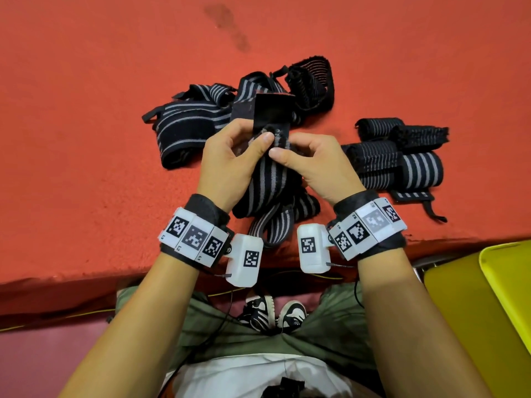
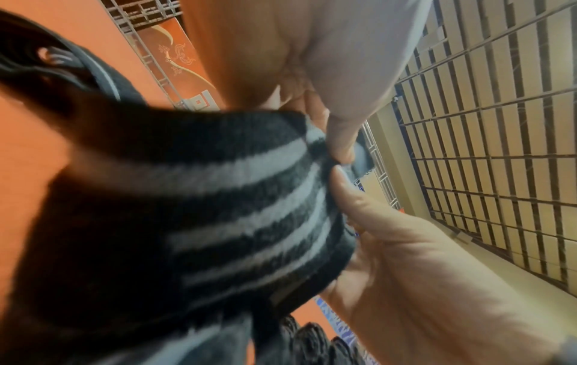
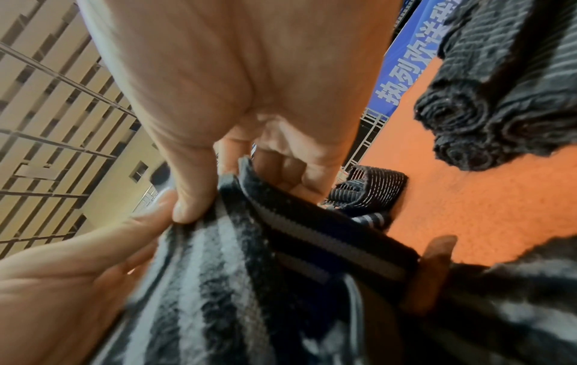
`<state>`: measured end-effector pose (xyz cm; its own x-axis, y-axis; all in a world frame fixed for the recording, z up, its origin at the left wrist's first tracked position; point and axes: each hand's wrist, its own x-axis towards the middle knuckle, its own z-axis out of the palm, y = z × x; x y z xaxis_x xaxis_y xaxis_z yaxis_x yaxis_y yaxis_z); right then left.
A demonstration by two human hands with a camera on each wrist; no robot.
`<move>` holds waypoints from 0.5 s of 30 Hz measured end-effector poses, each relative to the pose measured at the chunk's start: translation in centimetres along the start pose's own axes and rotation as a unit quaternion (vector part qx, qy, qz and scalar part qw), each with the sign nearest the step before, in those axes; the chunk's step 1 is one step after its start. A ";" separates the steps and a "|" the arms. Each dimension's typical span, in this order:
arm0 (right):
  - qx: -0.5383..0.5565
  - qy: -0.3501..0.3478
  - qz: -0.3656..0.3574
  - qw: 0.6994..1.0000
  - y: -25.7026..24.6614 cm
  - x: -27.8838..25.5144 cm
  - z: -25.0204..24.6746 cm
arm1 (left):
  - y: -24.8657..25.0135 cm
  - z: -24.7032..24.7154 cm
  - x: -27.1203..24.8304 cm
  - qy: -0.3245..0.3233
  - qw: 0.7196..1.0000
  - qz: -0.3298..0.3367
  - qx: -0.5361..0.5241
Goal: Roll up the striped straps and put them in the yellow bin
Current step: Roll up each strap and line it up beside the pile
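Observation:
Both hands hold one black strap with grey stripes (image 1: 265,179) above the red table (image 1: 86,139). My left hand (image 1: 238,156) pinches its upper end with thumb on top, and my right hand (image 1: 304,159) pinches the same end beside it. The strap's black hook-patch end (image 1: 273,113) sticks up past my thumbs, and its tail hangs down to the table edge. The left wrist view shows the striped strap (image 2: 243,202) and both thumbs meeting at its edge. In the right wrist view the strap (image 3: 218,271) fills the lower frame. The yellow bin (image 1: 488,311) sits low at the right.
A heap of loose striped straps (image 1: 201,116) lies behind my hands. Several rolled straps (image 1: 402,159) lie at the right on the table, also seen as rolled straps (image 3: 484,111). The table's front edge runs under my wrists.

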<state>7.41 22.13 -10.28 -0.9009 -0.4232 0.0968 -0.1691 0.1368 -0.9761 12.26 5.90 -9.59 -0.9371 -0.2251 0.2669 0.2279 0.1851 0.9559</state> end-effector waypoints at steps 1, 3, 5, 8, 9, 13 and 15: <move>0.001 0.011 0.001 1.000 0.0 0.0 0.0 | -0.2 0.0 0.1 0.000 1.000 -0.001 0.015; 0.006 0.032 0.004 0.999 -0.2 0.1 0.0 | -0.5 -0.1 0.2 -0.007 0.998 -0.015 0.059; 0.010 0.040 0.005 0.999 -0.4 0.2 -0.2 | -0.4 0.0 0.2 -0.027 0.997 -0.039 0.056; 0.022 0.046 0.011 0.999 -0.8 0.4 -0.1 | 0.2 -0.1 0.2 -0.055 0.996 -0.071 -0.022; 0.027 0.046 0.012 0.999 -1.0 0.5 -0.1 | 0.3 -0.3 0.2 -0.057 0.996 -0.065 -0.019; 0.030 0.041 0.010 0.999 -1.8 0.4 0.1 | 0.1 -0.9 0.6 -0.054 0.998 -0.027 0.016; 0.020 0.043 0.003 0.999 -2.3 0.5 0.2 | 0.3 -1.1 0.7 -0.053 0.998 -0.023 0.007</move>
<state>7.47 21.45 -8.07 -0.9333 -0.3432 0.1055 -0.1486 0.1017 -0.9837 11.92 4.71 -8.99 -0.9693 -0.1321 0.2074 0.1805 0.1906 0.9649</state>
